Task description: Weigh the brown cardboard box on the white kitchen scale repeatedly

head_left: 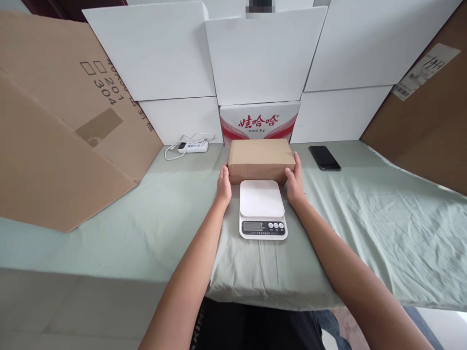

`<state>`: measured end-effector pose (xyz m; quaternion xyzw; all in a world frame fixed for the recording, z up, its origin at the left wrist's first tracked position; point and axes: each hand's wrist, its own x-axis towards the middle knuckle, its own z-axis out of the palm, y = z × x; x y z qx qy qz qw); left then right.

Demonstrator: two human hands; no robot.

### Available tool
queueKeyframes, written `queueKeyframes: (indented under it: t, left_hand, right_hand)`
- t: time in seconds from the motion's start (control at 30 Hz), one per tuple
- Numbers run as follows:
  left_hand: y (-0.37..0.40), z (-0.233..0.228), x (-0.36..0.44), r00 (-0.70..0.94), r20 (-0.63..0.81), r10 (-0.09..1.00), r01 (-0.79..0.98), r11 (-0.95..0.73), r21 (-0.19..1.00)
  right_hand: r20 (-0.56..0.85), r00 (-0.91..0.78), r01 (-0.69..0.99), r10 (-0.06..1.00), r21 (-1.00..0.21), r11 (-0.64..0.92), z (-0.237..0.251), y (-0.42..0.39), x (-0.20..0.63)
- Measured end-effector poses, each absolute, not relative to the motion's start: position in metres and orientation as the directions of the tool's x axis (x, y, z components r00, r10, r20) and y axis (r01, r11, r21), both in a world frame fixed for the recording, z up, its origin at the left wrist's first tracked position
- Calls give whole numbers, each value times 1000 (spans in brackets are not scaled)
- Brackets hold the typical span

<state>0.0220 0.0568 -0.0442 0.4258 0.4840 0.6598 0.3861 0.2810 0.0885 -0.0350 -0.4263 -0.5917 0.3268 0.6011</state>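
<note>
head view | left hand (224, 184) and right hand (295, 182) grip the two ends of the brown cardboard box (261, 159) | box rests on the green-sheeted worktop (365, 218), just behind the white kitchen scale (262, 209) | black phone (324, 158) lies to the right

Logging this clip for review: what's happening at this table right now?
A person grips a small brown cardboard box by its two ends, the left hand on one side and the right hand on the other. The box sits on the green cloth-covered table, just behind a white kitchen scale whose platform is bare. A black phone lies to the right, a white power strip to the left, and white cartons are stacked behind.
</note>
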Motion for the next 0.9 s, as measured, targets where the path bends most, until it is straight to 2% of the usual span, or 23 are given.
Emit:
queueKeyframes:
  t: [0.17,0.5,0.9]
  left_hand:
    - [56,-41,21,-339,199,919,-92,-243,966]
    - [56,-37,23,-361,119,925,-141,-181,973]
    - [56,-39,22,-334,152,930,-117,-202,972]
  right_hand:
    - [410,140,100,901,-911,399,-29,85,278]
    - [384,170,112,907,-922,369,-27,82,277]
    - [379,137,114,915,-924,365,-27,85,277]
